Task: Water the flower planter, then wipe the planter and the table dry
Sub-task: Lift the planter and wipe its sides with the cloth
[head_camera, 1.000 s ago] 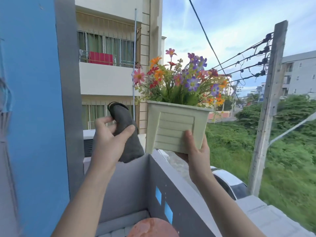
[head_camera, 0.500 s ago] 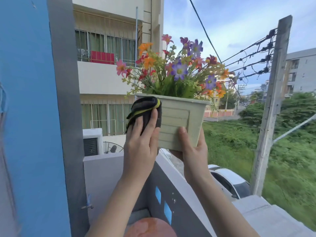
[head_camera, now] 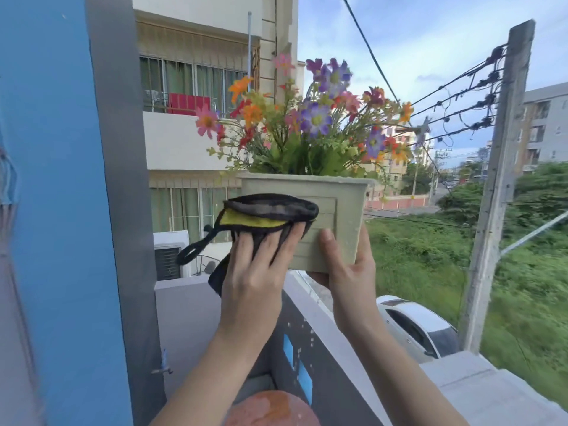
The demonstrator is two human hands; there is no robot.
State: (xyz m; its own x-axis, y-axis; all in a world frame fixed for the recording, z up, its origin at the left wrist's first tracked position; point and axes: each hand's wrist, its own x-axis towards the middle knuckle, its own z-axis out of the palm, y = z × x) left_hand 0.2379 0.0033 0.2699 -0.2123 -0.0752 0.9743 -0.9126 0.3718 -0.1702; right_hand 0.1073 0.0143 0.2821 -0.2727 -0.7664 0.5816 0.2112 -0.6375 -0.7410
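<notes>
The balcony wall (head_camera: pixel 310 305) runs below, with a parked car (head_camera: pixel 415 327) on the ground beyond it. Held up in the air above that wall is the planter (head_camera: pixel 344 219), a pale green box full of coloured flowers (head_camera: pixel 310 124); it has come closer and squarer to the camera than a second ago. The right hand (head_camera: pixel 347 272) cups its lower right corner from beneath, thumb lying on the slatted front, closed on it as before. The left hand (head_camera: pixel 258 269), which a second ago held the cloth (head_camera: pixel 264 210) off to the side and clear of the box, now presses it flat against the front panel with fingers spread. The dark cloth is folded, showing a yellow inner face, its hanging loop (head_camera: pixel 196 247) dangling left. Small drops show against the wall below. I judge watering done and drying of the planter under way; the table, out of view, is left.
</notes>
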